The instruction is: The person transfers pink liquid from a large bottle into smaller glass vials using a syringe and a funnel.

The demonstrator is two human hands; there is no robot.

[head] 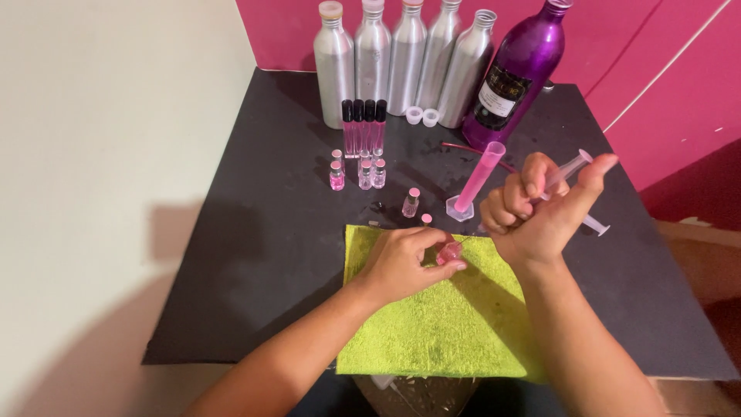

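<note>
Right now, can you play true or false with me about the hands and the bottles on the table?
1. The right hand grips a syringe. True.
2. The left hand holds a small pink vial over a green towel. True.
3. The big bottle is blue. False: it is purple.
4. Two silver bottles stand at the back. False: there are five.
5. The pink measuring cylinder stands on the black table. True.

We see brushed metal bottles (401, 58), a glossy purple bottle (521, 66), a clear plastic syringe (575, 166), small clear glass vials (363, 174), a rough green terry towel (440, 309), and a matt black table (262, 232).
</note>
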